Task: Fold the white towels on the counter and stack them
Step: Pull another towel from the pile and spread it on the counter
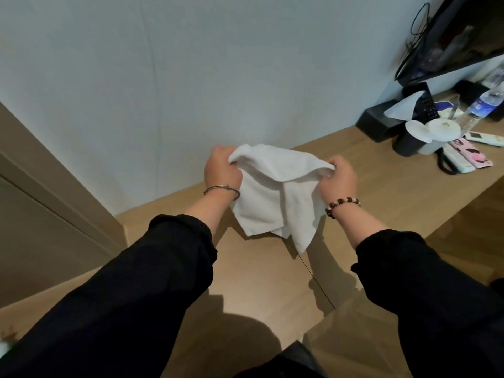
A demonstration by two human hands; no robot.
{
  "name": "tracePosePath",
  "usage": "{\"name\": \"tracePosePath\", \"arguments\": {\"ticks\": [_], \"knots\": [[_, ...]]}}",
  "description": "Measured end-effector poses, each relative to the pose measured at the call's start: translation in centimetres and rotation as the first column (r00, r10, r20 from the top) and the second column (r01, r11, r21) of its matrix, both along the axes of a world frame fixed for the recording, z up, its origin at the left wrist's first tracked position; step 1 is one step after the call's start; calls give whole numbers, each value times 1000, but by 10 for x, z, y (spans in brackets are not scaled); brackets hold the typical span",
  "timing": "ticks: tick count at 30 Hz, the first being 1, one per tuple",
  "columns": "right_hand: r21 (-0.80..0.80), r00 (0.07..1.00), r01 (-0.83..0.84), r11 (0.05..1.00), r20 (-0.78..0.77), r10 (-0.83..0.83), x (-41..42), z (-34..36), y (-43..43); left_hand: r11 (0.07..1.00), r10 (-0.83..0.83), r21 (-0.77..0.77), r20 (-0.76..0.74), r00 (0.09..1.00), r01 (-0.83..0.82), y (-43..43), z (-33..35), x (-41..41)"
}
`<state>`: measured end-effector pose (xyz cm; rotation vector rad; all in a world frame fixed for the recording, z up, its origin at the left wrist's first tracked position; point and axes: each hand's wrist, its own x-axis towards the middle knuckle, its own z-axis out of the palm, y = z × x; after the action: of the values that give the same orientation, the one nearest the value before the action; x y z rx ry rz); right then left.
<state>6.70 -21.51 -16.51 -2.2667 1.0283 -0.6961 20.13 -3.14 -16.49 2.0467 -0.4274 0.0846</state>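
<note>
A small white towel (275, 192) hangs in the air above the wooden counter (259, 274), near the wall. My left hand (222, 170) grips its upper left corner. My right hand (339, 178) pinches the upper right corner. The cloth sags between the two hands, and its lower corners dangle loose just over the counter top. No other towel shows in this view.
At the far right of the counter stand two lidded cups (425, 135), a water bottle (482, 107), a black tissue box (392, 115), remote controls (485, 139) and a pink case (471, 154). A dark screen (463, 34) hangs above them. The pale wall (163, 77) rises behind the counter.
</note>
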Motion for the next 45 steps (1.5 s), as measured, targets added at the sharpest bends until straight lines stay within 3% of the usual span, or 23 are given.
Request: {"name": "tracePosePath", "arguments": {"ticks": [4,6,7,9,11,12,14,16,18,20,22,23,24,25,26,27,29,30,31,33,35,39,45], "knots": [[-201,962,76,977,271,-19,23,55,-2,993,55,-113,245,968,-28,-10,63,3],[-391,912,100,915,404,73,24,76,-3,995,52,-100,454,889,-7,-11,86,1],[-471,896,113,875,429,115,22,82,-4,999,14,-45,588,809,15,-10,92,-1],[-560,930,98,823,346,125,14,79,-9,988,-153,145,807,570,60,-5,87,-7],[-558,997,15,830,67,27,0,61,-25,934,-355,345,864,357,95,9,62,-10],[-516,993,-10,856,-104,-51,-11,49,-37,904,-424,416,846,323,98,19,46,-8],[-434,927,16,901,-331,-176,-32,26,-57,854,-489,517,763,424,56,41,17,-4],[-391,893,34,920,-401,-204,-43,8,-64,778,-515,628,632,579,6,52,-3,-1],[-343,880,46,938,-430,-201,-40,-3,-62,684,-579,729,518,630,29,45,-8,-2],[-270,811,-41,962,-571,-125,-33,-12,-57,509,-677,854,318,663,110,29,-17,-6],[-121,614,-281,952,-785,81,-29,-22,-54,256,-677,910,-73,733,327,14,-27,-13],[28,505,-373,927,-833,228,-29,-28,-51,137,-610,852,-329,721,506,7,-32,-19],[196,402,-415,888,-837,372,-29,-36,-47,57,-505,724,-573,645,687,1,-39,-25],[329,316,-422,845,-820,478,-30,-43,-45,40,-396,586,-734,551,809,-5,-46,-31],[397,278,-417,818,-801,530,-31,-48,-43,83,-341,492,-803,489,866,-9,-55,-35],[406,305,-420,811,-779,548,-30,-52,-43,185,-351,468,-789,503,864,-12,-63,-38],[281,554,-386,879,-691,464,-24,-59,-50,497,-378,545,-564,734,675,-18,-78,-38],[196,677,-340,920,-628,384,-22,-63,-55,612,-328,596,-406,853,519,-21,-85,-38],[127,736,-312,942,-595,324,-19,-67,-61,655,-294,633,-291,911,413,-22,-92,-37],[95,660,-296,951,-699,275,-18,-76,-68,606,-274,693,-280,920,392,-25,-107,-38],[208,573,-214,954,-764,295,-21,-90,-70,551,-223,708,-385,895,442,-31,-120,-42],[263,573,-177,948,-756,317,-34,-127,-69,462,-192,800,-333,923,384,-47,-139,-45],[174,604,-341,924,-713,357,-17,-127,-89,493,-151,831,-211,966,258,-71,-139,-53]]}}
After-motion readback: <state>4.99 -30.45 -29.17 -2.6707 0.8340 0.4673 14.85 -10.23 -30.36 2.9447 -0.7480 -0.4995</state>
